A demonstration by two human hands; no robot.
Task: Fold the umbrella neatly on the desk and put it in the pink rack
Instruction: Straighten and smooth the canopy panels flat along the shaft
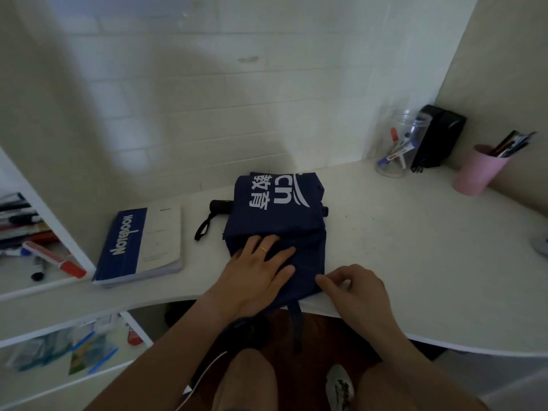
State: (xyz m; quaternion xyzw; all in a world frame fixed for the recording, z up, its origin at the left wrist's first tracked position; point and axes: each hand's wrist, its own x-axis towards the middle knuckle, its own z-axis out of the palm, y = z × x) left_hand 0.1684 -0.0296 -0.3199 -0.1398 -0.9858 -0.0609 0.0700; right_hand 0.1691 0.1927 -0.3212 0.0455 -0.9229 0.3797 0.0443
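A navy-blue fabric umbrella with white printed lettering lies partly folded in the middle of the white desk, its black cylindrical handle and wrist loop sticking out on the left, a fabric strap hanging over the desk's near edge. The left hand, wearing a gold ring, lies flat on the near part of the cloth with fingers spread straight, pressing it down. The right hand sits at the cloth's near right corner, its fingers curled with the tips at the fabric edge; whether they actually pinch it cannot be told. A blue-and-white notebook lies left of the umbrella. A pink cylindrical holder filled with pens stands at the desk's far right, beside a clear plastic jar of markers.
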